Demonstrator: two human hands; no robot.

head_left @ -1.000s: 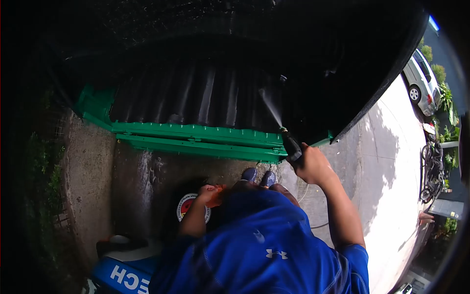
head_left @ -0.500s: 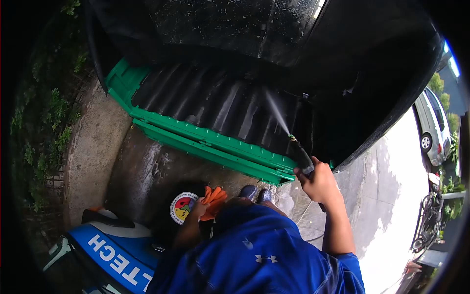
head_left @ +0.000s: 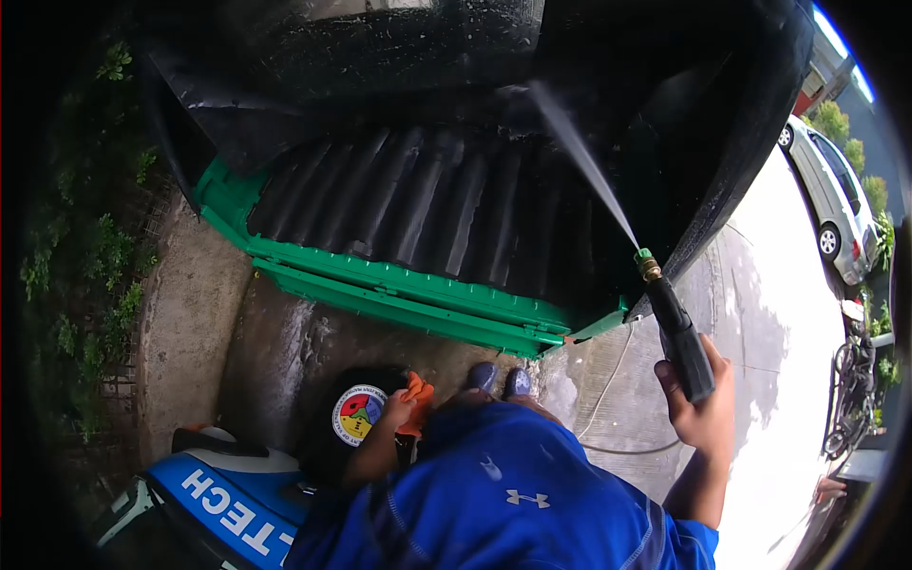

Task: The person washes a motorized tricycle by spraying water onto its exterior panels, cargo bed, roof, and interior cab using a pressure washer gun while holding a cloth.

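Note:
My right hand (head_left: pixel 711 408) is wrapped round the black grip of a pressure washer spray gun (head_left: pixel 676 328), held out to the right of the green frame. From its green and brass nozzle (head_left: pixel 648 264), a water jet (head_left: pixel 589 166) shoots up and left into the dark, black-lined enclosure. A ribbed black floor (head_left: pixel 389 204) lies inside, edged by the green metal frame (head_left: pixel 408 294). Low beside my body, my left hand (head_left: pixel 394 415) is closed on a crumpled orange glove (head_left: pixel 416 397). Most of its fingers are hidden.
A blue and white motorcycle (head_left: pixel 228 499) stands at lower left, by a black item with a round colourful emblem (head_left: pixel 361 415). A hose (head_left: pixel 608 389) runs over the wet concrete. Plants (head_left: pixel 104 256) line the left curb; a silver car (head_left: pixel 831 195) is parked far right.
My right hand has moved right with the spray gun. The jet now strikes farther back, off the ribbed floor. My left hand keeps the orange glove, and the view has shifted slightly.

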